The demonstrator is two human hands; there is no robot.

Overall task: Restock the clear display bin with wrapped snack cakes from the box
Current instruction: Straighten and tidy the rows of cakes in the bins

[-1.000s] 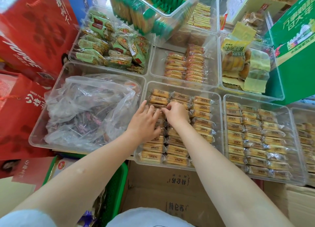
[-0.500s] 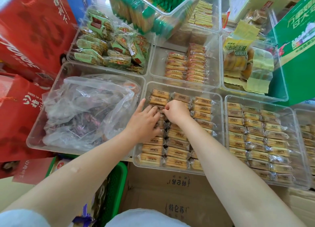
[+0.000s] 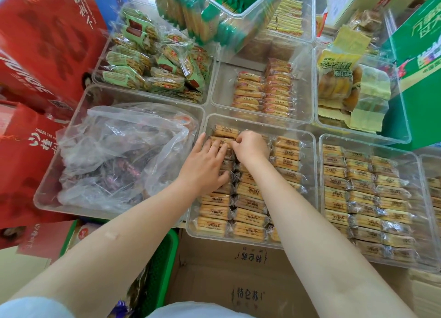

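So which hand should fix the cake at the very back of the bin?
Probably the right hand: its curled fingers are already at the back-row snack cakes. The left hand lies flatter, slightly nearer.

We see left hand (image 3: 205, 164) flat on snack cakes (image 3: 248, 212) | right hand (image 3: 250, 148) pinching a wrapper at 12 o'clock | clear bin (image 3: 310, 174) nearly full

"UNDER THE" on the red bag (image 3: 22, 150); Chinese print elsewhere.
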